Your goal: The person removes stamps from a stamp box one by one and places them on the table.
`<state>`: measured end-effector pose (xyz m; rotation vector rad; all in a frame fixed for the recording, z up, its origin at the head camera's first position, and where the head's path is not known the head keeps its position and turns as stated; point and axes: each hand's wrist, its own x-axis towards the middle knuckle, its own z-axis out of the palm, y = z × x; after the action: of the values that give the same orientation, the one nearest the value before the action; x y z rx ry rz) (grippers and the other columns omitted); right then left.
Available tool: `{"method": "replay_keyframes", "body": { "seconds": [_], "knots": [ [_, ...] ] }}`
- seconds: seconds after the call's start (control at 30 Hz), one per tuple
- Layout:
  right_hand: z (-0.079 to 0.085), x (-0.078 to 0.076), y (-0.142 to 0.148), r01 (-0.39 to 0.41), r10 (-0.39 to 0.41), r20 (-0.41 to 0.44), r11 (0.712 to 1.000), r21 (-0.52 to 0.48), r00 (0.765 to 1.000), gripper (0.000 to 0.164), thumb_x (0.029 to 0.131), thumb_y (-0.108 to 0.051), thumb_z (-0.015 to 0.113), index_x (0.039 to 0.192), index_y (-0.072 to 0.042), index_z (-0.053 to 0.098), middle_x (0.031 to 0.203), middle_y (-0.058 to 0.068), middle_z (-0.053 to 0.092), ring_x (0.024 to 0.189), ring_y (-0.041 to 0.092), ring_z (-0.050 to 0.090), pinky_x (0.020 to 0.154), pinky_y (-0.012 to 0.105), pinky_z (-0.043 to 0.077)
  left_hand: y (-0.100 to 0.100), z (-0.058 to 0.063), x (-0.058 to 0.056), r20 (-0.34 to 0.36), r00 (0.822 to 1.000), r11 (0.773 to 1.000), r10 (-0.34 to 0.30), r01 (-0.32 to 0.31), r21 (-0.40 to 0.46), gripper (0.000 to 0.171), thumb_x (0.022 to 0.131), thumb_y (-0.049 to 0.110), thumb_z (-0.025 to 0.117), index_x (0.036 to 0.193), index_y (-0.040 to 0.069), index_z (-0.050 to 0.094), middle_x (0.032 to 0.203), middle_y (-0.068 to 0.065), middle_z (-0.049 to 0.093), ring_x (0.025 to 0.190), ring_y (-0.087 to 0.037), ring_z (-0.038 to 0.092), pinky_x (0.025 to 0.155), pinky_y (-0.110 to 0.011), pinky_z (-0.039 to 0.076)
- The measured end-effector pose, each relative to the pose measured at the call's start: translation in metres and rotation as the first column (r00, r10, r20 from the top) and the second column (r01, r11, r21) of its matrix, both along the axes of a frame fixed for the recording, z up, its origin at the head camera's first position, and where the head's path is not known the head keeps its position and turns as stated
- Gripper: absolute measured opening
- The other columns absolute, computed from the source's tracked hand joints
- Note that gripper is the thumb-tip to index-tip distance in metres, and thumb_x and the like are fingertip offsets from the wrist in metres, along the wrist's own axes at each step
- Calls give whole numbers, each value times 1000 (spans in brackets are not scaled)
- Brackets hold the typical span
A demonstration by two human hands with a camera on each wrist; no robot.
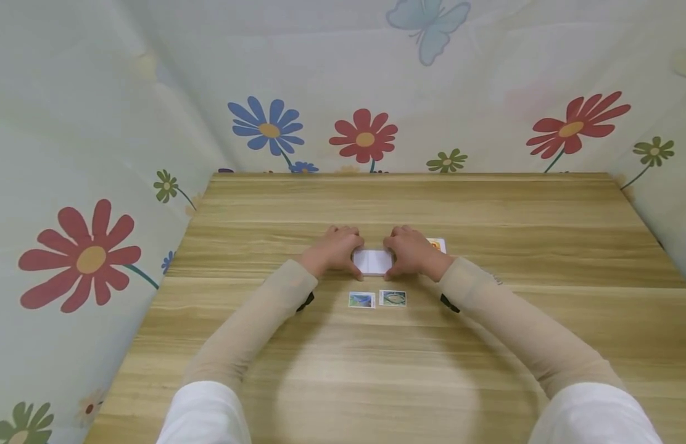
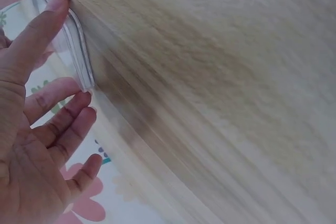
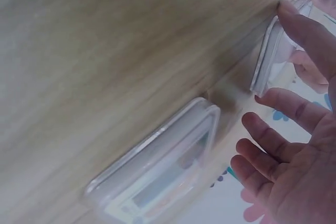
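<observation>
A clear plastic card case (image 1: 372,263), white on top, lies at the middle of the wooden table. My left hand (image 1: 336,248) grips its left end between thumb and index finger, the other fingers loosely bent. At the opposite end, my right hand (image 1: 411,250) holds the case the same way. Both wrist views show the transparent edge of this case (image 2: 79,51) near the fingertips. Two small picture cards lie nearer me, a blue-green card (image 1: 362,300) and a greenish card (image 1: 393,298), side by side and untouched.
A second clear case (image 3: 157,163) with a picture inside lies beside my right hand, partly hidden by it in the head view. The wooden table (image 1: 376,376) meets a flower-printed cloth (image 1: 459,105) at the back and sides.
</observation>
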<state>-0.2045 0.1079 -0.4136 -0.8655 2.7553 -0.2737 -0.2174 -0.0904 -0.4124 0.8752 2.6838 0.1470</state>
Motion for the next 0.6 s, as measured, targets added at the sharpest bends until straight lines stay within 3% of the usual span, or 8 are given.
{"method": "replay_keyframes", "body": {
  "seconds": [0.6],
  "knots": [
    [-5, 1, 1, -17, 15, -32, 998, -60, 999, 57, 70, -44, 81, 106, -4, 62, 109, 15, 58, 95, 27, 50, 81, 40, 45, -10, -4, -1, 0, 1000, 999, 10, -10, 34, 56, 68, 43, 83, 109, 10, 64, 109, -2, 57, 103, -20, 49, 97, -41, 36]
  ]
}}
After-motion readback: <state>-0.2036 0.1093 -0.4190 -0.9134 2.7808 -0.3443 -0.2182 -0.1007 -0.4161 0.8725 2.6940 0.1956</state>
